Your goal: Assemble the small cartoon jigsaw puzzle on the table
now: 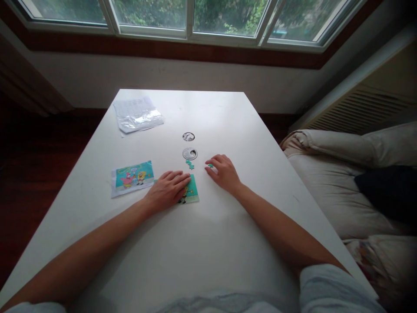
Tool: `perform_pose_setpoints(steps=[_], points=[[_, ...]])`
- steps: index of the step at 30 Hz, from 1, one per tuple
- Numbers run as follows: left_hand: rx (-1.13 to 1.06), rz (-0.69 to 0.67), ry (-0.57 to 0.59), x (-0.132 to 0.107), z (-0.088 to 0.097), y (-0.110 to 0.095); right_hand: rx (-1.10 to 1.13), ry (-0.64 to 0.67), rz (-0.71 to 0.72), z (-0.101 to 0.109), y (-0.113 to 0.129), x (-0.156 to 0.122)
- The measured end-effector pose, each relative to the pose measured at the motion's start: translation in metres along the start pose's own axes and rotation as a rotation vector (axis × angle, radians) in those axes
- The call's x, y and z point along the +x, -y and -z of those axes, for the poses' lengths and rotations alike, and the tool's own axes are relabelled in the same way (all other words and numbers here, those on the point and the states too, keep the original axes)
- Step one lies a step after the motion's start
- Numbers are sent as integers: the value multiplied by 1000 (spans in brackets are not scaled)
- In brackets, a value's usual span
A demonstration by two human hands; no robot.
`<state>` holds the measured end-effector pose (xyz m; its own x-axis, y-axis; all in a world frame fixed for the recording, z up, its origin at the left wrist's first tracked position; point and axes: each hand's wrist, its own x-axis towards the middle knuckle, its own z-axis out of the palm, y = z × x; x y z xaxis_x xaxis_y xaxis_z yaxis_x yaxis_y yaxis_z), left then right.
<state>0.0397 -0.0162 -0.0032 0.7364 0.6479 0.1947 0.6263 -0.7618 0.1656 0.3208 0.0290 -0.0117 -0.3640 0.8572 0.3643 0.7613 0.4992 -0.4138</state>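
My left hand (167,188) lies flat with fingers stretched over a mostly assembled jigsaw puzzle (193,189), hiding its left part. The puzzle is green and teal, with a yellow cartoon figure. My right hand (224,172) is to the right of it, thumb and fingertips curled round a small green puzzle piece (210,165) at the table surface. Between the hands, just above the puzzle, several joined teal puzzle pieces (190,164) lie loose. Left of my left hand rests a printed picture sheet (133,177) with pink and yellow cartoon figures.
Two round silvery discs (190,153) lie one behind the other past the loose pieces. A clear plastic bag with papers (138,114) is at the white table's (208,252) far left corner. A cushioned sofa (325,182) stands along the right, windows (156,17) beyond.
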Motion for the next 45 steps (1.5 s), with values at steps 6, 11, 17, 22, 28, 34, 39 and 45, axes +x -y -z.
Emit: perform_pose_setpoints(steps=[6, 11, 17, 22, 28, 34, 39, 45], points=[[52, 27, 34, 5, 2, -8, -37, -30, -77, -2, -17, 4], [42, 49, 2, 10, 3, -12, -50, -6, -99, -4, -16, 4], [-5, 18, -36, 3, -1, 2, -56, -9, -77, -3, -11, 3], [-9, 185, -140, -1, -4, 6, -11, 38, 38, -6, 10, -1], [49, 251, -123, -2, -6, 0, 0, 152, 150, -14, 33, -5], [69, 244, -115, -2, -7, 0, -93, 221, 272, -13, 40, -10], [76, 249, -97, 0, -7, 1, -158, 223, 384, -12, 37, -14], [66, 256, -83, 0, -6, 2, -177, 173, 394, -14, 37, -13]])
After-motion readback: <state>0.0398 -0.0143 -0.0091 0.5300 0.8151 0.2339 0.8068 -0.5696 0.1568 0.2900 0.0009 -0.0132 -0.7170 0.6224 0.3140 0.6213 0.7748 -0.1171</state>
